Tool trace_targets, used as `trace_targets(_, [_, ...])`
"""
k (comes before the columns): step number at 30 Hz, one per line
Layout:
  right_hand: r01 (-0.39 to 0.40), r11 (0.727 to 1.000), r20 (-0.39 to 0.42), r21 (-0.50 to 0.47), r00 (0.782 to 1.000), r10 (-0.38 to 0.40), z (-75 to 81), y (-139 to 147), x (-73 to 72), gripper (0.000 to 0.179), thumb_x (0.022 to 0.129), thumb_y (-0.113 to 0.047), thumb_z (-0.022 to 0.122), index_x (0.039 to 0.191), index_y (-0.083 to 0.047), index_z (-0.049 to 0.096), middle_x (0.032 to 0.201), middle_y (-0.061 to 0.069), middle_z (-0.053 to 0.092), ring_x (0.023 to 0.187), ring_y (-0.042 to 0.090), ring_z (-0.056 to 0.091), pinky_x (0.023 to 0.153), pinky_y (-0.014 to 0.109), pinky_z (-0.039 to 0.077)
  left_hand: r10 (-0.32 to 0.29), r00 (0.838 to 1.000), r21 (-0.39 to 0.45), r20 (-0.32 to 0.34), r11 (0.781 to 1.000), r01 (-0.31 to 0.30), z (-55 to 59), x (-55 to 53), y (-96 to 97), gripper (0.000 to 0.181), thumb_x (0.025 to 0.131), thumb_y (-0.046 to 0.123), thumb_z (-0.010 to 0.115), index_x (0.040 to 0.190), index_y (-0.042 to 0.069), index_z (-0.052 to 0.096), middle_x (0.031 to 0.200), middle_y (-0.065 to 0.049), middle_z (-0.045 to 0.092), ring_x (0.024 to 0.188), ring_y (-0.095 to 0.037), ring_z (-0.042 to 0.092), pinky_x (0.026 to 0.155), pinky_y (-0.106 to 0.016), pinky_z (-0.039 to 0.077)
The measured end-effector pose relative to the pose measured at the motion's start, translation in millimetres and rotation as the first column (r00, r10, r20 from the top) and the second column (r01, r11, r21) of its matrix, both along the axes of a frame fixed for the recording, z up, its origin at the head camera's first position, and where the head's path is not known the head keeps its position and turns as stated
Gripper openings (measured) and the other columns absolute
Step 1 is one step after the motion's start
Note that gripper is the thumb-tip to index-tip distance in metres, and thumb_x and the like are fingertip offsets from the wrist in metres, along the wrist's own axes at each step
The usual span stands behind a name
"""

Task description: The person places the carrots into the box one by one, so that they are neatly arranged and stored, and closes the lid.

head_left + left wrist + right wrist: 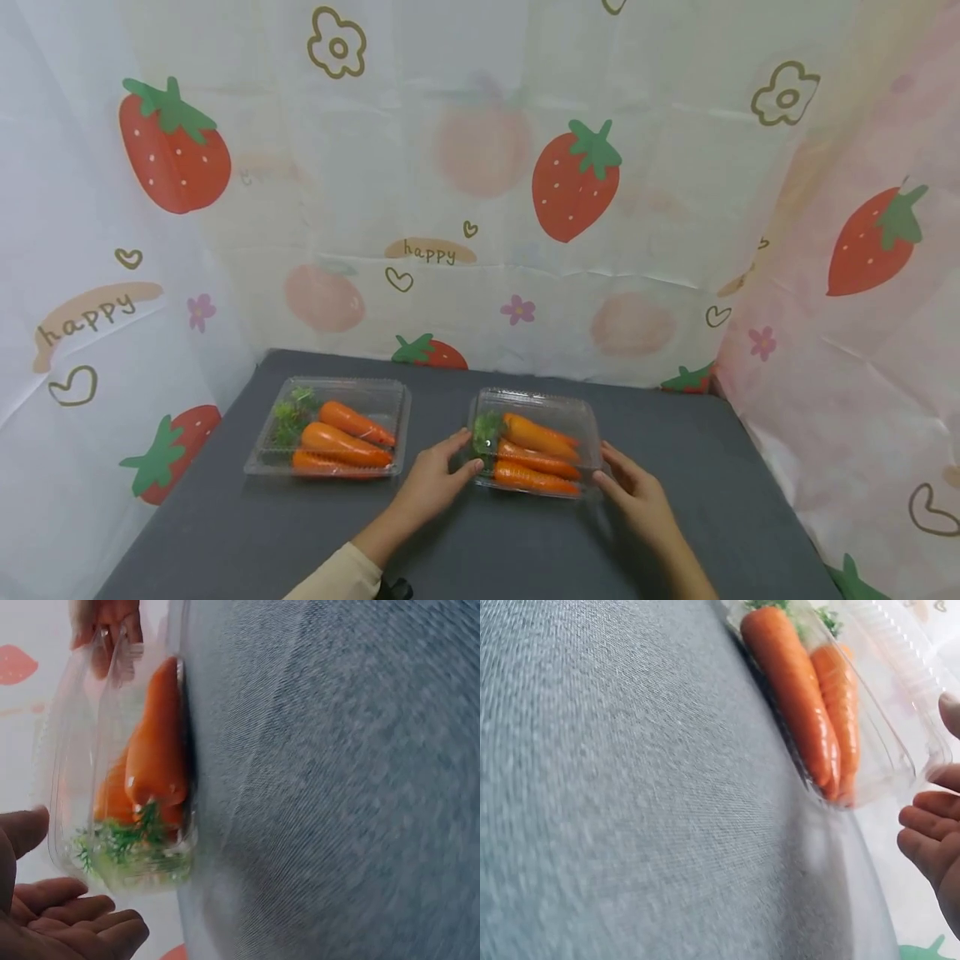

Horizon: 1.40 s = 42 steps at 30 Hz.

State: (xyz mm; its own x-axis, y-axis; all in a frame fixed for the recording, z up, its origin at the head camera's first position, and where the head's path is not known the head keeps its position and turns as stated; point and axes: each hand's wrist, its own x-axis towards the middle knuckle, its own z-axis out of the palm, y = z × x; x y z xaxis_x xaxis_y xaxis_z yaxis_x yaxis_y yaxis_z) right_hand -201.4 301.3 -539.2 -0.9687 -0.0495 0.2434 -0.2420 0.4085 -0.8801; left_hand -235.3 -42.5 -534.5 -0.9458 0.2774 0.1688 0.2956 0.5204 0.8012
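A clear plastic clamshell box [558, 406] holds several orange carrots [534, 478], with a green leafy sprig [486, 429] at its left end. My left hand [435, 477] is at the box's left side, thumb by the near corner. In the left wrist view its fingers [90, 922] are loosely bent, apart from the plastic. At the opposite end is my right hand [637, 497], its thumb and fingers spread around the corner. The right wrist view shows those fingers [930, 825] relaxed beside the box; whether they touch it, I cannot tell.
To the left, a second clear clamshell box [386, 393] with carrots [345, 443] and greens lies on the dark grey tabletop [480, 554]. A white sheet [480, 200] printed with strawberries, flowers and hearts hangs behind and along both sides.
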Motion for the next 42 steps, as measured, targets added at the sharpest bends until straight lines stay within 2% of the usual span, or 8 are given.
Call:
trace_targets(10, [0.087,0.995,0.047,0.054,0.995,-0.09,-7.6,-10.8,-5.6,0.05,0.098,-0.023,0.071,0.141,0.001,0.06,0.154,0.017,0.05,0.14,0.032,0.048,0.103,0.008,0.039,0.098,0.995,0.03,-0.032,0.995,-0.097,-13.1,-3.6,6.4,0.056,0.098,0.029,0.072,0.146,0.004,0.057,0.152,-0.016,0.052,0.141,-0.036,0.049,0.113,-0.056,0.042])
trace_targets(15, [0.12,0.991,0.061,0.061,0.99,-0.124,-11.2,-13.2,-2.3,0.05,0.098,-0.02,0.072,0.141,0.002,0.06,0.153,0.017,0.051,0.138,0.03,0.051,0.109,0.029,0.045,0.111,0.994,0.074,-0.02,0.991,-0.109,-16.9,0.2,5.5,0.056,0.098,0.023,0.072,0.147,0.002,0.055,0.152,-0.018,0.052,0.14,-0.038,0.049,0.113,-0.057,0.042])
trace_targets(18, [0.136,0.989,0.071,0.053,0.988,-0.14,-12.5,-14.0,0.9,0.05,0.097,-0.016,0.073,0.141,0.002,0.059,0.148,0.018,0.056,0.135,0.032,0.055,0.11,0.04,0.046,0.103,0.995,0.153,0.009,0.983,-0.103,-17.7,4.0,4.7,0.052,0.098,0.017,0.071,0.145,-0.001,0.056,0.148,-0.021,0.055,0.137,-0.04,0.052,0.11,-0.054,0.046])
trace_targets(22, [0.163,0.986,0.116,0.03,0.979,-0.165,-11.6,-15.2,3.6,0.051,0.096,-0.017,0.074,0.142,-0.001,0.059,0.141,0.018,0.062,0.129,0.033,0.061,0.103,0.031,0.053,0.081,0.994,0.275,0.071,0.956,-0.098,-18.2,4.9,3.9,0.047,0.099,0.01,0.068,0.142,-0.006,0.057,0.143,-0.026,0.058,0.131,-0.042,0.057,0.103,-0.049,0.053])
trace_targets(27, [0.206,0.978,0.163,-0.022,0.966,-0.2,-8.0,-16.5,3.4,0.048,0.096,-0.019,0.074,0.139,-0.002,0.061,0.133,0.017,0.067,0.113,0.02,0.068,0.087,0.015,0.052,0.08,0.985,0.354,0.151,0.926,-0.129,-17.3,3.1,1.8,0.047,0.099,0.008,0.068,0.14,-0.01,0.056,0.134,-0.03,0.062,0.124,-0.042,0.062,0.099,-0.047,0.056])
trace_targets(32, [0.232,0.965,0.214,-0.123,0.956,-0.203,-6.4,-17.6,2.3,0.048,0.095,-0.01,0.074,0.138,0.005,0.059,0.125,0.024,0.069,0.095,0.008,0.069,0.081,0.021,0.059,0.092,0.962,0.374,0.257,0.909,-0.187,-15.2,3.1,-0.4,0.044,0.096,0.01,0.071,0.134,-0.011,0.06,0.121,-0.027,0.07,0.108,-0.035,0.07,0.086,-0.041,0.061])
trace_targets(36, [0.262,0.937,0.29,-0.232,0.938,-0.191,-5.7,-17.8,0.6,0.046,0.096,-0.003,0.071,0.137,0.011,0.056,0.111,0.024,0.072,0.083,0.013,0.072,0.075,0.028,0.062,0.044,0.927,0.418,0.372,0.884,-0.209,-11.0,2.8,-1.2,0.04,0.097,0.01,0.069,0.129,-0.014,0.061,0.111,-0.024,0.073,0.095,-0.029,0.074,0.08,-0.042,0.063])
trace_targets(42, [0.28,0.895,0.432,-0.348,0.895,-0.112,-5.4,-15.7,-3.3,0.038,0.1,-0.005,0.065,0.132,0.015,0.057,0.098,0.017,0.074,0.077,0.022,0.072,0.072,0.038,0.064,-0.054,0.86,0.487,0.508,0.841,-0.236,-6.8,-0.2,-2.8,0.033,0.1,0.01,0.066,0.123,-0.014,0.062,0.109,-0.027,0.073,0.086,-0.023,0.076,0.078,-0.042,0.064])
